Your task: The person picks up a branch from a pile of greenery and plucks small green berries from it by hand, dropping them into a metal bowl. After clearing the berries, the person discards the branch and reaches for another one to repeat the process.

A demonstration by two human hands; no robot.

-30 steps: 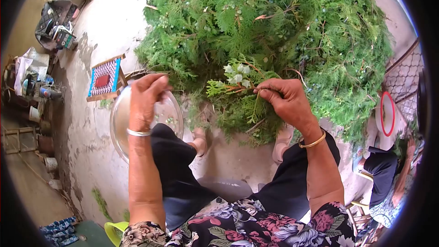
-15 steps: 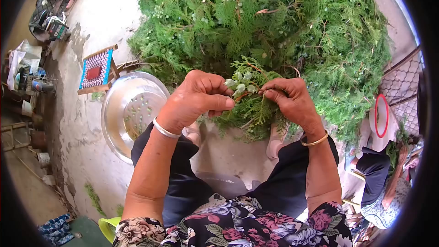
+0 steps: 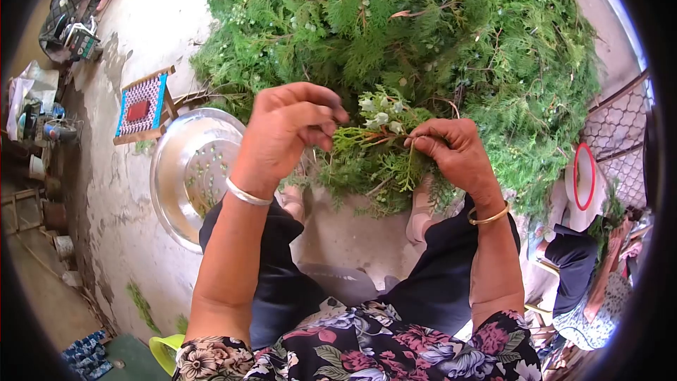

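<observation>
My right hand (image 3: 455,152) pinches a green conifer sprig (image 3: 381,130) that carries several pale green cones. Just left of the sprig is my left hand (image 3: 285,134), its fingers curled; whether anything small is between them I cannot make out. Beyond both hands lies a large heap of green branches (image 3: 395,35). A wide metal basin (image 3: 166,176) stands on the floor to the left, with several small green pieces on its bottom.
A woven stool (image 3: 141,109) is behind the basin. At the far left are a black bag (image 3: 67,17) and clutter. A yellow-green container (image 3: 163,353) is at the lower left. To the right are a red-rimmed container (image 3: 584,176), wire mesh (image 3: 620,127) and another person's dark-clothed leg (image 3: 572,261).
My left hand has drawn back to the left and up, away from the cones. My right hand still holds the sprig in nearly the same place.
</observation>
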